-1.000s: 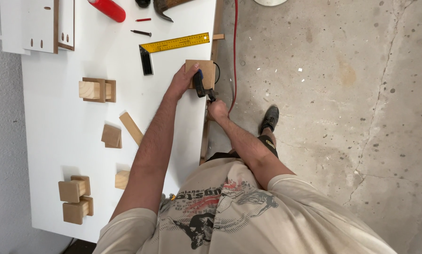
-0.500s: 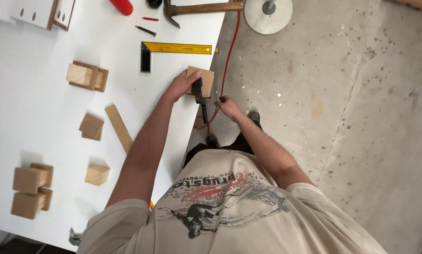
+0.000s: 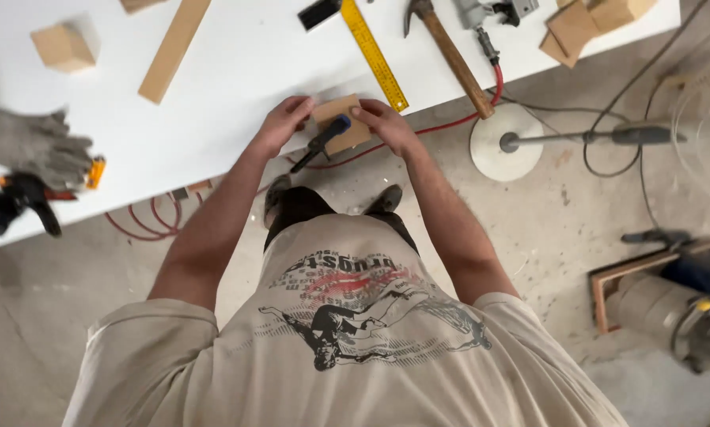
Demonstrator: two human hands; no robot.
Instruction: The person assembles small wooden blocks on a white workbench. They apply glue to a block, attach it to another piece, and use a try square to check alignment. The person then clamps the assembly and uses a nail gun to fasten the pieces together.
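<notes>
Both hands meet on a small wood block (image 3: 340,120) at the near edge of the white table (image 3: 236,71). The left hand (image 3: 280,122) grips the block's left side, fingers curled over its top. The right hand (image 3: 386,125) grips the right side in the same way. A clamp (image 3: 321,142) with a dark handle and a blue tip lies across the block's near face and sticks out toward the person, between the two hands.

Just far of the block, a yellow square (image 3: 371,49) runs away diagonally, and a hammer (image 3: 448,51) lies to its right, its handle end over the table edge. A wood strip (image 3: 174,49) and a wood cube (image 3: 64,46) lie to the far left. Grey gloves (image 3: 32,146) sit at the left end of the table. A red hose (image 3: 418,130) runs under the table edge onto the concrete floor (image 3: 545,237). A fan (image 3: 600,138) stands on a round white base at the right.
</notes>
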